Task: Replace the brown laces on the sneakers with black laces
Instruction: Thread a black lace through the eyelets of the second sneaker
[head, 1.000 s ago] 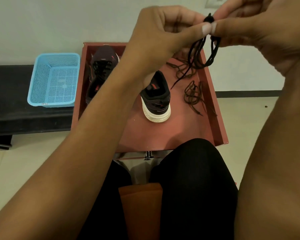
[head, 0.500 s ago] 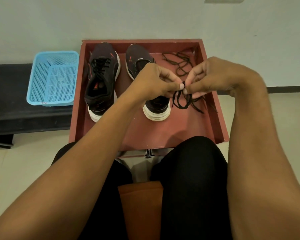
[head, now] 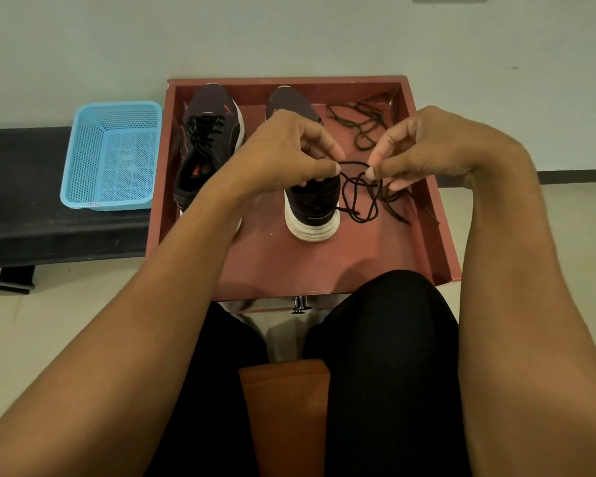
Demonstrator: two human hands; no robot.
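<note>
**Black lace held taut above the unlaced sneaker**

The black lace (head: 353, 163) ran left to right as a short taut span between two pinches. The left hand (head: 283, 156) nipped one end of that span between thumb and forefinger, and the right hand (head: 427, 149) nipped the other the same way, with the remaining fingers of both hands curled. The rest of the lace hung below the span in loose loops, which dropped toward the red tray (head: 272, 263) just right of the heel of the unlaced sneaker (head: 310, 215).

That sneaker lay with its long axis near to far, heel toward the person. The left hand hovered directly over its middle, so it was the nearer hand, and the right hand sat off to the shoe's right. The eyelets were hidden under the left hand, and the lace's tips were probably somewhere in the hanging loops.

Both forearms reached forward with the wrists raised. The other sneaker (head: 205, 139), on the left, already carried black lacing, and brown laces (head: 358, 125) lay at the far right of the tray.
</note>
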